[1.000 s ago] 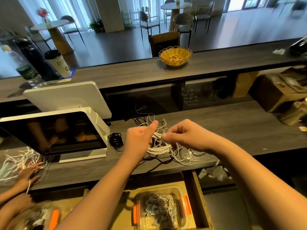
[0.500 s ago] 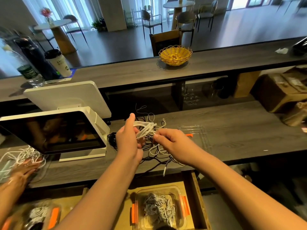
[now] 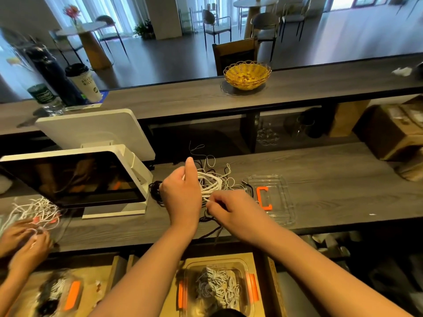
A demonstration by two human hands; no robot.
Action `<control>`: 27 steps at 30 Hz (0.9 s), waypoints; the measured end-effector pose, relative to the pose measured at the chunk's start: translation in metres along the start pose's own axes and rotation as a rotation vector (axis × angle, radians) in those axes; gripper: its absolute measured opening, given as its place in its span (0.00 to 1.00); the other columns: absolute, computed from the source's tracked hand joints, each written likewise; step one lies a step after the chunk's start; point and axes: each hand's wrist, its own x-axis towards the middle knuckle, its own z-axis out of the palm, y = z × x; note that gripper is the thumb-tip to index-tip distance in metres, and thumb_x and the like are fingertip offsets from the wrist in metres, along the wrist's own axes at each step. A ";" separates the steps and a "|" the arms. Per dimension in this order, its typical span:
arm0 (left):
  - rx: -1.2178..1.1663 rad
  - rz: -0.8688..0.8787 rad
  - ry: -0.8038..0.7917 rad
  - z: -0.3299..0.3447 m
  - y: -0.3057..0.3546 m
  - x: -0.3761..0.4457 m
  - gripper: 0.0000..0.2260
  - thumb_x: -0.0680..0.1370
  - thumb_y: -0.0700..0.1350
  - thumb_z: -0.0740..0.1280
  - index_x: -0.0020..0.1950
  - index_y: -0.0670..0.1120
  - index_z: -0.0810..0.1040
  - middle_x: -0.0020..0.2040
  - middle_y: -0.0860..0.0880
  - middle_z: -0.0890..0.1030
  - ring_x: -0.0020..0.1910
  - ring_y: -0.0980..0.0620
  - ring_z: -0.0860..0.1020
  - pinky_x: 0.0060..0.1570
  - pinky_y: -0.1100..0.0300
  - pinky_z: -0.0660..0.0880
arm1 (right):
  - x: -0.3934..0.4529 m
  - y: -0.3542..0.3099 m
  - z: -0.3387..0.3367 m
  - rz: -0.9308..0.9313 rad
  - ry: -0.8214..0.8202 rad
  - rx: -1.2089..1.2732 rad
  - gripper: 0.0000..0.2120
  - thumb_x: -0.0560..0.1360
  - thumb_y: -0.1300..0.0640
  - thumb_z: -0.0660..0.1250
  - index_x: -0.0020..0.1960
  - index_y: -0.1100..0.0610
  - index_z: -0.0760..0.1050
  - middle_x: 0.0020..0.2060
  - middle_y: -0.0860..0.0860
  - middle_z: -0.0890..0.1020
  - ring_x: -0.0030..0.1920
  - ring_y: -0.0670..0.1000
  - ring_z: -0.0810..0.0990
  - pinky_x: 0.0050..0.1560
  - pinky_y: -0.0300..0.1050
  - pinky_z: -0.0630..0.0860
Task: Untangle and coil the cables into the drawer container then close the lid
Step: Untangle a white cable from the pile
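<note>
Left hand (image 3: 180,194) raised over the grey wood-grain surface (image 3: 332,179), fingers curled round a partly wound coil of white cable (image 3: 209,185), index finger extended upward. Right hand (image 3: 231,209) just beside it, fingertips pinching a strand of the same white cable at the coil's near edge. Beneath and behind both hands, on the surface: a tangle of white and black cables (image 3: 215,165), loose loops trailing toward the rear shelf, one dark strand hanging over the near edge. Small bundle of black cable (image 3: 155,191) just left of the left hand, beside the base of a white point-of-sale terminal (image 3: 77,179). Clear plastic lid (image 3: 274,197) with an orange latch lying flat on the surface just right of the right hand, off its container. Below the surface edge, in an open wooden drawer (image 3: 258,266): clear container (image 3: 217,287) with orange side clips, uncovered, holding several coiled white cables. At far left, a second person's hands (image 3: 27,241) touching another heap of white cables (image 3: 36,209), above a second clear container (image 3: 59,291) with an orange clip. On the raised counter behind: yellow wicker basket (image 3: 247,75), white paper cup (image 3: 85,83) with dark lid, dark bottle (image 3: 53,72), clear water bottle (image 3: 44,97).
</note>
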 end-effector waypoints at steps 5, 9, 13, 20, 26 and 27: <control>0.134 0.148 -0.069 0.001 -0.006 0.010 0.25 0.84 0.50 0.61 0.26 0.46 0.67 0.22 0.50 0.66 0.24 0.53 0.67 0.27 0.56 0.63 | 0.003 0.001 -0.006 -0.039 0.017 -0.019 0.11 0.82 0.51 0.60 0.45 0.53 0.76 0.35 0.49 0.79 0.36 0.49 0.78 0.40 0.50 0.77; 0.326 0.276 -0.186 0.001 -0.014 0.014 0.26 0.84 0.53 0.61 0.27 0.47 0.70 0.22 0.50 0.69 0.22 0.52 0.68 0.27 0.57 0.64 | 0.009 0.007 -0.008 -0.077 0.073 -0.064 0.09 0.83 0.51 0.60 0.49 0.52 0.76 0.38 0.45 0.79 0.39 0.45 0.77 0.43 0.45 0.76; 0.332 0.255 -0.400 0.004 -0.019 0.007 0.28 0.83 0.60 0.55 0.27 0.47 0.73 0.23 0.49 0.73 0.26 0.51 0.73 0.30 0.58 0.68 | 0.014 0.018 -0.013 -0.122 0.128 -0.085 0.08 0.82 0.52 0.62 0.54 0.53 0.78 0.44 0.45 0.81 0.46 0.44 0.79 0.49 0.42 0.76; 0.137 -0.021 -0.690 0.004 -0.015 -0.002 0.32 0.75 0.68 0.50 0.27 0.43 0.70 0.23 0.50 0.66 0.21 0.58 0.64 0.24 0.66 0.61 | 0.023 0.041 -0.020 -0.091 0.222 0.007 0.05 0.79 0.52 0.67 0.50 0.51 0.81 0.37 0.41 0.80 0.38 0.40 0.78 0.39 0.34 0.70; -0.032 -0.142 -0.824 -0.002 -0.002 -0.006 0.41 0.70 0.74 0.51 0.31 0.34 0.72 0.25 0.45 0.73 0.19 0.57 0.71 0.24 0.66 0.66 | 0.029 0.063 -0.025 -0.011 0.246 0.253 0.09 0.76 0.47 0.70 0.41 0.51 0.81 0.31 0.53 0.80 0.31 0.48 0.76 0.34 0.45 0.73; -0.090 -0.156 -0.804 -0.002 0.000 -0.007 0.38 0.69 0.73 0.53 0.31 0.36 0.74 0.24 0.46 0.75 0.18 0.57 0.70 0.23 0.67 0.65 | 0.030 0.066 -0.024 -0.001 0.253 0.287 0.09 0.76 0.46 0.70 0.41 0.51 0.81 0.32 0.55 0.81 0.33 0.54 0.78 0.35 0.51 0.76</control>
